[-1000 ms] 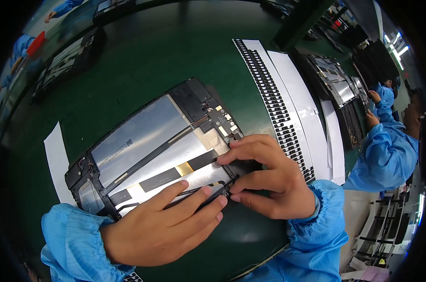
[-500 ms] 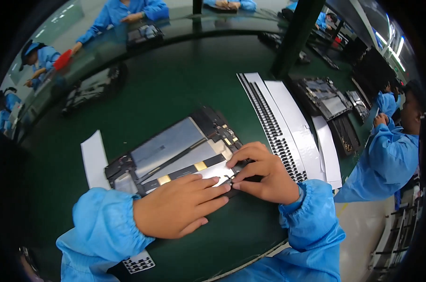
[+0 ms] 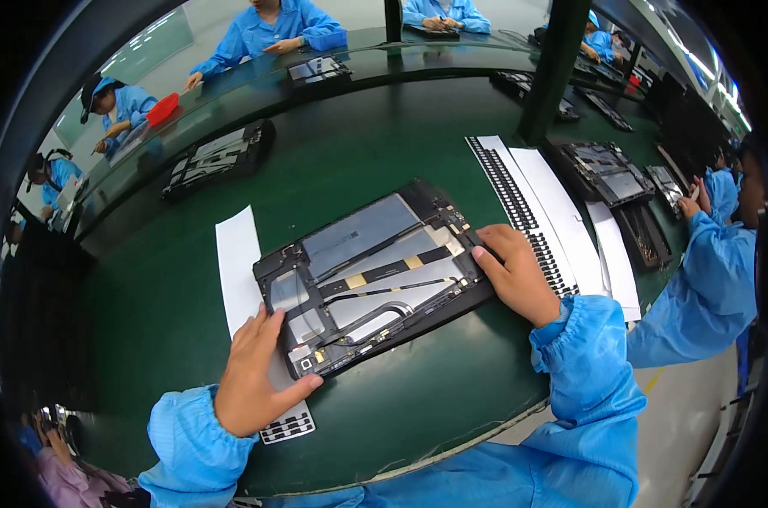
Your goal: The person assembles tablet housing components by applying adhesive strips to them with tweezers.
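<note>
An opened tablet (image 3: 375, 254), its inner parts showing, lies at a slant in front of me. Silvery plates, dark ribbon cables and gold-coloured patches fill its dark frame. My left hand (image 3: 255, 372) grips its near left corner, with the fingers along the left edge and the thumb at the lower edge. On the opposite side my right hand (image 3: 519, 273) holds the right edge, thumb on top; the undersides of its fingers are hidden. Under the left end, a white strip sheet (image 3: 238, 254) sticks out, with black pieces on its near part (image 3: 287, 427).
Right of the tablet lie white sheets (image 3: 562, 220) and a strip of small black parts (image 3: 519, 207). Stacked opened devices (image 3: 608, 173) stand beyond them, near a dark post (image 3: 553, 76). Another device (image 3: 215, 157) lies far left. A co-worker's sleeve (image 3: 697, 279) is at right.
Both hands have moved off the tablet's near inner area to its left and right edges. A dark cable now lies across the silvery plate there. The whole view has shifted.
</note>
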Demonstrator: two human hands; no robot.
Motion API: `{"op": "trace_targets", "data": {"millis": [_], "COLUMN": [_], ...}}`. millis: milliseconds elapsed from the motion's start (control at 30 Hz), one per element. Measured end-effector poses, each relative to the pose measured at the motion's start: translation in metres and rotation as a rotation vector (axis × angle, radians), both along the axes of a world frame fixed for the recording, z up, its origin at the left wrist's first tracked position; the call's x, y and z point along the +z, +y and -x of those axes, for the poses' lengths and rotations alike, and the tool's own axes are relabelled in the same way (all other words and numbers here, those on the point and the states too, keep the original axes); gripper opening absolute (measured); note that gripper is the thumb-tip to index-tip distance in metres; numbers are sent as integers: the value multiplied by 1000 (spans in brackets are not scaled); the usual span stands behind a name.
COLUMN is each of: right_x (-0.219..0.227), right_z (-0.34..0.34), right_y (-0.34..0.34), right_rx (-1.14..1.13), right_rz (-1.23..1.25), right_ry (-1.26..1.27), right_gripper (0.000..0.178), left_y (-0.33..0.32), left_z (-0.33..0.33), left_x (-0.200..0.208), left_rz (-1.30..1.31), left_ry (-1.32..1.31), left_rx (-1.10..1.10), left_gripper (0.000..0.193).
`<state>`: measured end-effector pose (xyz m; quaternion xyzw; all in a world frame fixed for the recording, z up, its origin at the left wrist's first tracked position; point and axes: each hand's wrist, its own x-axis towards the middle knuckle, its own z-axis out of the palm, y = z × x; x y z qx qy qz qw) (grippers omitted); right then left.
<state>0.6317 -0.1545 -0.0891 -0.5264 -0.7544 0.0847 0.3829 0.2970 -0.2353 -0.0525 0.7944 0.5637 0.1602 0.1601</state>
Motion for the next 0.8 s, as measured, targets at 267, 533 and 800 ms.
{"op": "trace_targets", "data": {"millis": [267, 533, 800], "right_x": [31, 51, 34], "right_z": [28, 168, 334], "right_y": [-16, 58, 104], "right_rx": [30, 488, 592], "right_rz": [165, 72, 222], "right_ry": [657, 683, 493], "right_gripper": [30, 29, 50], "left_y": [-20, -72, -56], "left_z": [5, 55, 114], "left_x": [0, 14, -30], "left_rz": [-255, -159, -555], "left_ry": [-626, -1573, -1768], "left_rx": [38, 357, 744], "left_gripper": [79, 94, 71]}}
